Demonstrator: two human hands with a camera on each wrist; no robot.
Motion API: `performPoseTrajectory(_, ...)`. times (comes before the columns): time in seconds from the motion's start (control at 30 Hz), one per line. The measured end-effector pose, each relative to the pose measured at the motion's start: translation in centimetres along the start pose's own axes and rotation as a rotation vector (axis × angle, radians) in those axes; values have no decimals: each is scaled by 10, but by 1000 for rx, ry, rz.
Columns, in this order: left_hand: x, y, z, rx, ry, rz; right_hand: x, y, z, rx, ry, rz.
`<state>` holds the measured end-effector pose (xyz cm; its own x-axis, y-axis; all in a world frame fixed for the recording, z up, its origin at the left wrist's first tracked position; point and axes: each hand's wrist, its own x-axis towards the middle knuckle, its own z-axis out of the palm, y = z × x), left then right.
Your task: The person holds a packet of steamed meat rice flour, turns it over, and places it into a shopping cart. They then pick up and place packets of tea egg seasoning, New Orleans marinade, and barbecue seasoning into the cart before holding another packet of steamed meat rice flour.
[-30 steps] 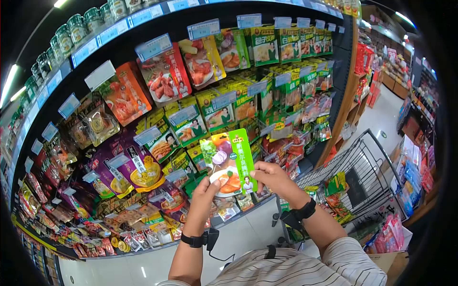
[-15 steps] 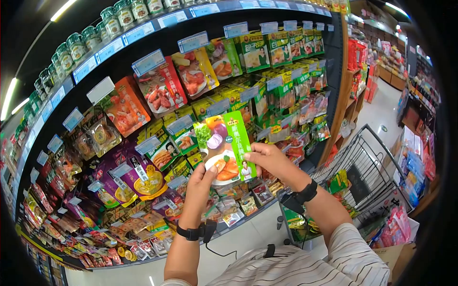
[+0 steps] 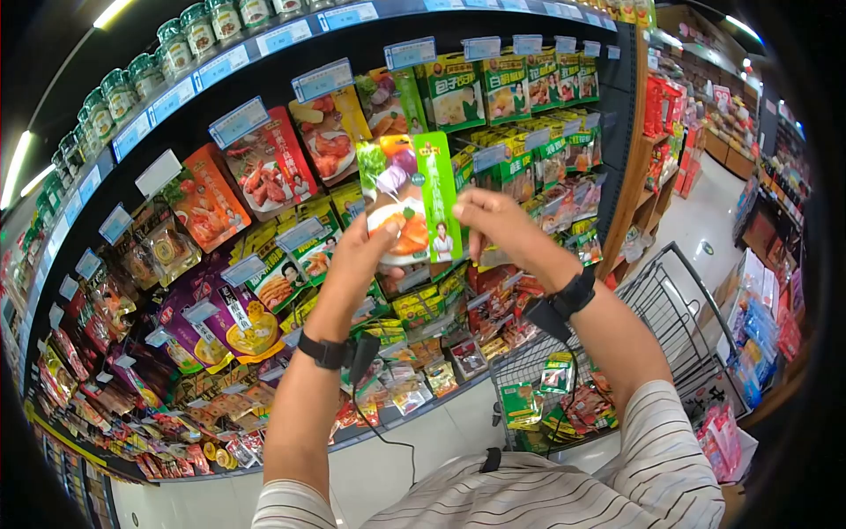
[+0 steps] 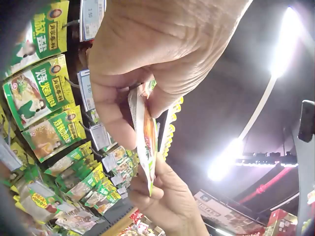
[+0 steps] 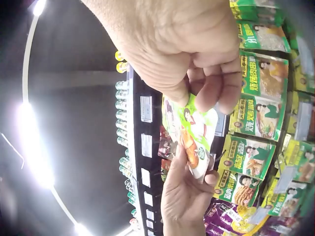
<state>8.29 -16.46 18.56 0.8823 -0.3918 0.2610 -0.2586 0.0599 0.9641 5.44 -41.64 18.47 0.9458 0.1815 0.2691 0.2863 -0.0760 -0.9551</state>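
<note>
A green-edged seasoning packet (image 3: 438, 198) with food pictures is held upright before the shelf, its front facing the head camera. The left hand (image 3: 357, 256) grips its lower left side, thumb on the front and fingers behind. At the right edge, the right hand (image 3: 504, 227) pinches the packet between thumb and fingers. In the left wrist view the packet (image 4: 149, 130) appears nearly edge-on between the left hand (image 4: 157, 49) and the right hand (image 4: 172, 201). The right wrist view shows the packet (image 5: 199, 128) under the right hand (image 5: 182, 49), with the left hand (image 5: 182, 199) beyond.
Hanging packets fill the shelf (image 3: 480, 159), with price tags above them and jars (image 3: 176, 48) on top. A shopping cart (image 3: 670, 309) holding green packets (image 3: 522, 404) stands at the right, beside an aisle (image 3: 705, 203).
Both hands have raised the packet, moving it slightly left over the last half second. The head view has shifted, showing more of the cart's packets below the right arm.
</note>
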Motion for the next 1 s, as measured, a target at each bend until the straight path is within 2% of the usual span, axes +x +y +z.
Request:
performPoseTrajectory(0.13, 27, 13, 0, 76, 30, 65, 27, -28, -37, 38, 86, -42)
performPoseTrajectory(0.33, 60, 22, -9, 114, 32, 117, 79, -61, -76, 51, 90, -134)
performPoseTrajectory(0.5, 68, 30, -8, 123, 2, 147, 115, -77, -82, 82, 27, -232)
performPoseTrajectory(0.7, 81, 33, -14, 103, 0, 68, 150, -93, -75, 213, -71, -339)
performPoseTrajectory(0.83, 90, 33, -12, 84, 72, 87, 169, -98, -69, 276, -54, -363)
performPoseTrajectory(1.0, 97, 40, -16, 95, 31, 64, 182, -105, -73, 398, -29, -387)
